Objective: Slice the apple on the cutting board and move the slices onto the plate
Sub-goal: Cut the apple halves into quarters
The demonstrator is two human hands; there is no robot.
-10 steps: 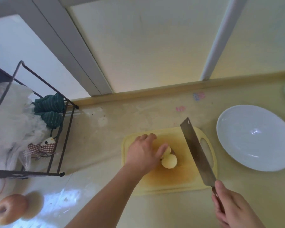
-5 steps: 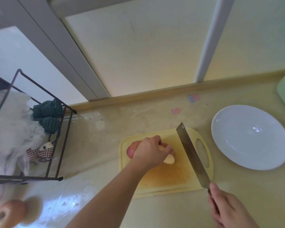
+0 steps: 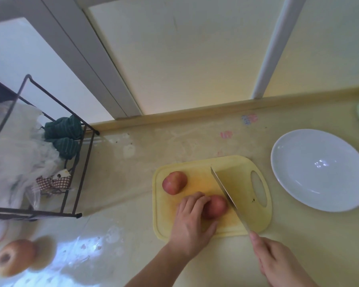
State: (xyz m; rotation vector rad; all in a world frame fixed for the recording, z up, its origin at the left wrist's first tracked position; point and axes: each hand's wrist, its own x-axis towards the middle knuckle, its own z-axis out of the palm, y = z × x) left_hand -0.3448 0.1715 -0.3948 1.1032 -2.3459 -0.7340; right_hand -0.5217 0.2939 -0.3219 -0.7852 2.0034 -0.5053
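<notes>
Now the left hand [image 3: 192, 222] grips one apple half [image 3: 216, 206] skin-up on the yellow cutting board [image 3: 243, 172]; the right hand [image 3: 278, 264] grips the cleaver [image 3: 226, 193], blade touching it. Another half [image 3: 174, 182] lies at ten o'clock, the white plate [image 3: 319, 168] at two.

Two red apple halves [image 3: 215, 207] on yellow board [image 3: 243, 183]

Your grip sits at the near middle of the cutting board [image 3: 243, 175].
Under your left hand [image 3: 192, 222] lies one apple half [image 3: 216, 206]; the knife [image 3: 226, 195] stands just right of it, the other half [image 3: 174, 182] behind-left, the plate [image 3: 294, 195] well right.
</notes>
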